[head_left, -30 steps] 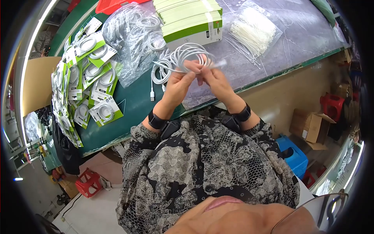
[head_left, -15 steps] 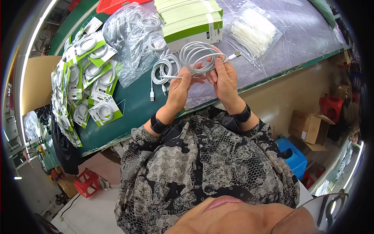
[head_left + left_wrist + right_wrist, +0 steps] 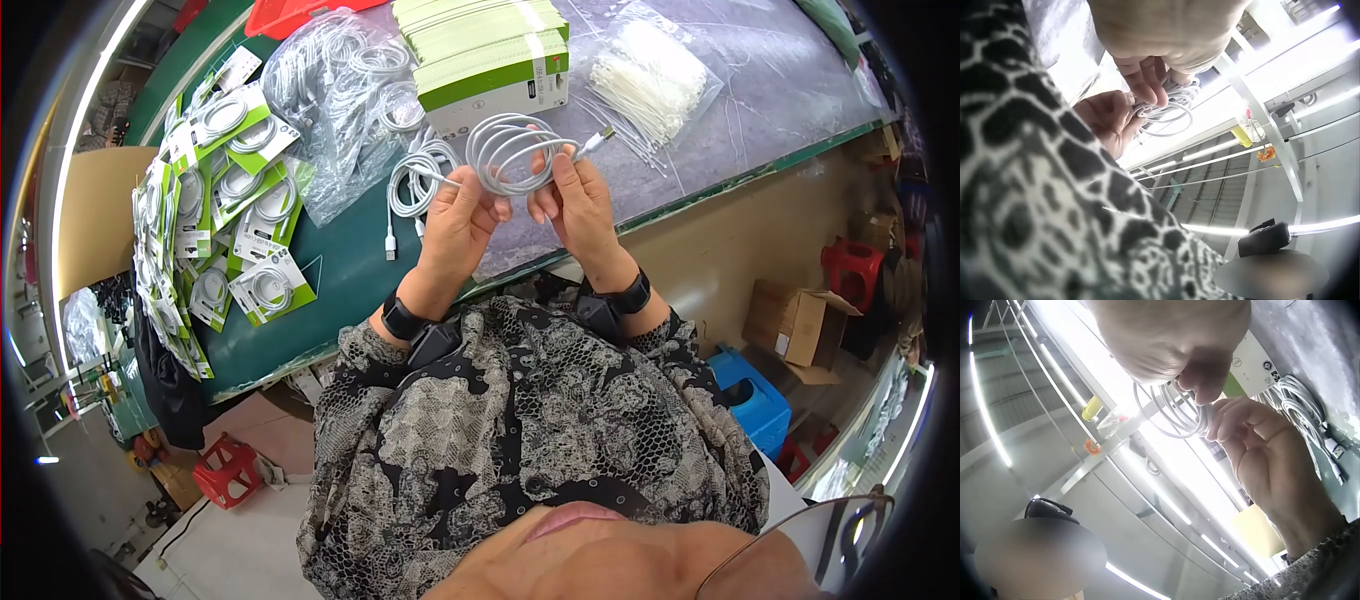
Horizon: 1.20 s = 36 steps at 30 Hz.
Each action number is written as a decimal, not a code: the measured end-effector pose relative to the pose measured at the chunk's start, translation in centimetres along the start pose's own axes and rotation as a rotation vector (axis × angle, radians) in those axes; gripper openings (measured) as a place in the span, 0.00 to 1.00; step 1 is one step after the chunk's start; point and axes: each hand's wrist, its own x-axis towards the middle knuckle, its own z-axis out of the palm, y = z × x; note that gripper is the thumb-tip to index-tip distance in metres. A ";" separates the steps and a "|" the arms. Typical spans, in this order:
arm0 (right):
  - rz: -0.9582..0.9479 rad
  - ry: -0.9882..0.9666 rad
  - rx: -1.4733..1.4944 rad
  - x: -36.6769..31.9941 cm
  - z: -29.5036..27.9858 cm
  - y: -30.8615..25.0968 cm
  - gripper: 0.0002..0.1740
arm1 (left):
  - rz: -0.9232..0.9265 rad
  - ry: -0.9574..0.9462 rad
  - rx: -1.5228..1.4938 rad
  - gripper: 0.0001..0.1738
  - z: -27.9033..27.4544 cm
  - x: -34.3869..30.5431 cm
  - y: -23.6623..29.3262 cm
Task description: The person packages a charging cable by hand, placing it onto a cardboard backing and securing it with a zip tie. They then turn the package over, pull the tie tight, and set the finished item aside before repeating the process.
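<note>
A loosely coiled white cable is held up between both hands above the table's front edge. The left hand pinches the coil's left side between thumb and fingers. On the other side, the right hand grips the coil near a plug that points up and right. In the left wrist view the coil loops beyond the fingertips. The right wrist view shows the coil between the two hands. More coiled cables lie on the table just left of the left hand, one plug hanging down.
Packaged cables on green-white cards pile up at the left. Behind the hands stand a clear bag of cables and a stack of cards. A bag of white ties lies back right, loose ties beside it.
The hands have drawn slightly apart since a second ago, and the coil has opened into wider loops. The plug at the right hand has come into clear view.
</note>
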 end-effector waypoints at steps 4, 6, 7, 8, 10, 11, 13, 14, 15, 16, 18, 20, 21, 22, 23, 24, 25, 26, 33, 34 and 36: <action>-0.066 -0.032 -0.020 -0.3 0.7 -0.9 0.23 | -0.029 0.010 -0.011 0.10 -0.4 0.0 0.3; -0.077 -0.033 -0.072 -0.4 0.7 -1.1 0.22 | -0.040 0.021 -0.018 0.10 -0.2 0.0 0.3; -0.079 -0.031 -0.071 -0.5 0.6 -1.0 0.22 | -0.052 0.032 -0.028 0.09 -0.1 -0.1 0.3; -0.091 -0.048 -0.061 -0.6 0.5 -0.9 0.23 | -0.064 0.043 -0.038 0.09 0.0 -0.1 0.3; -0.115 -0.085 -0.039 -0.6 0.3 -0.6 0.23 | -0.095 0.021 -0.096 0.09 -0.7 0.1 0.2; -0.115 -0.086 -0.039 -0.7 0.4 -0.7 0.23 | -0.126 -0.002 -0.157 0.10 -1.0 0.3 0.3; -0.092 -0.056 -0.042 -0.8 0.7 -1.0 0.25 | -0.157 -0.023 -0.219 0.10 -1.4 0.3 0.4; -0.080 -0.040 -0.043 -0.9 0.7 -1.1 0.25 | -0.171 -0.053 -0.202 0.11 -1.1 0.2 0.7; -0.080 -0.039 -0.043 -0.9 0.8 -1.1 0.25 | -0.184 -0.084 -0.185 0.12 -0.7 0.2 1.1; -0.064 -0.036 -0.039 -0.9 0.9 -1.1 0.25 | -0.198 -0.116 -0.167 0.13 -0.5 0.2 1.3; -0.031 -0.032 -0.032 -0.8 1.1 -1.2 0.24 | -0.178 -0.130 -0.177 0.15 -0.9 0.4 1.1; -0.015 -0.026 -0.040 -0.7 0.2 -0.5 0.22 | -0.135 -0.149 -0.197 0.18 -0.7 0.5 1.3; 0.002 -0.020 -0.047 -0.6 -0.2 -0.2 0.21 | -0.134 -0.147 -0.197 0.18 -0.4 0.4 1.3; 0.018 -0.013 -0.055 -0.6 -0.5 0.1 0.20 | -0.107 -0.080 -0.189 0.18 -0.1 0.3 1.1; 0.018 -0.012 -0.054 -0.6 -0.5 0.2 0.20 | -0.081 -0.014 -0.180 0.18 0.5 0.3 0.9; -0.025 0.055 -0.099 -0.6 -0.2 0.4 0.18 | -0.056 0.050 -0.171 0.18 1.1 0.3 0.7; -0.066 0.123 -0.145 -0.5 0.1 0.6 0.17 | -0.059 0.049 -0.171 0.18 1.6 0.2 0.6; -0.106 0.190 -0.190 -0.5 0.5 0.7 0.16 | 0.016 0.090 0.069 0.18 2.0 0.0 0.5; 0.013 0.133 -0.340 -1.2 0.5 0.5 0.16 | 0.191 0.143 0.697 0.17 0.9 -0.2 0.7; 0.054 0.101 -0.341 -1.2 0.0 0.4 0.17 | 0.163 0.125 0.692 0.17 0.6 -0.2 0.8; 0.074 0.104 -0.293 -0.8 -0.4 0.1 0.17 | 0.109 0.089 0.679 0.15 0.3 -0.3 0.8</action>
